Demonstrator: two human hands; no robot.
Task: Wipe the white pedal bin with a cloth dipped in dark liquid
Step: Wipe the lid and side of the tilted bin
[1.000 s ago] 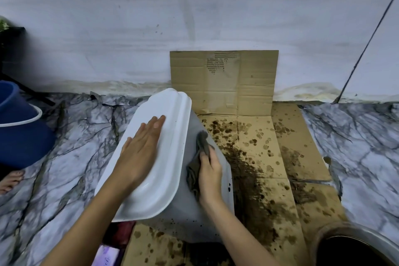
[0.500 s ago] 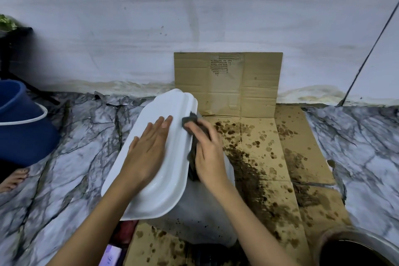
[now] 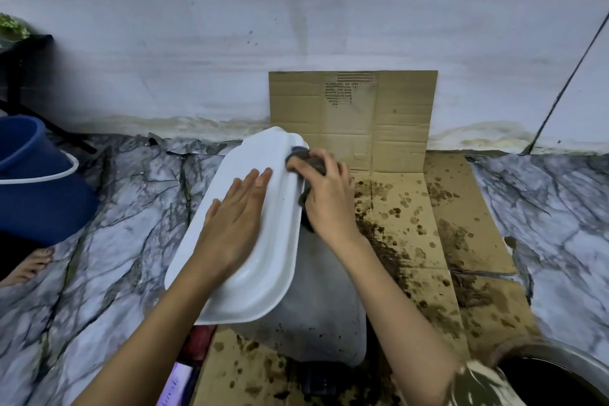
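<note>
The white pedal bin (image 3: pixel 316 300) stands tilted on stained cardboard, its white lid (image 3: pixel 263 260) facing up and left. My left hand (image 3: pixel 235 221) lies flat on the lid with fingers spread. My right hand (image 3: pixel 324 196) grips a dark grey cloth (image 3: pixel 301 155) and presses it against the lid's far right corner and the bin's side. Part of the cloth hangs hidden under my palm. Dark specks dot the bin's lower side. A metal bowl of dark liquid (image 3: pixel 557 379) sits at the lower right.
Flattened cardboard (image 3: pixel 461 234), spattered with dark drops, covers the floor and leans on the wall. A blue bucket (image 3: pixel 36 181) stands at the left beside a bare foot (image 3: pixel 28 265). Marble-patterned sheeting (image 3: pixel 108 241) covers the floor on both sides. A thin black cable (image 3: pixel 566 86) slants down the wall.
My right hand has slid the cloth from the bin's side up and away to the lid's far corner. My left hand has stayed flat on the lid.
</note>
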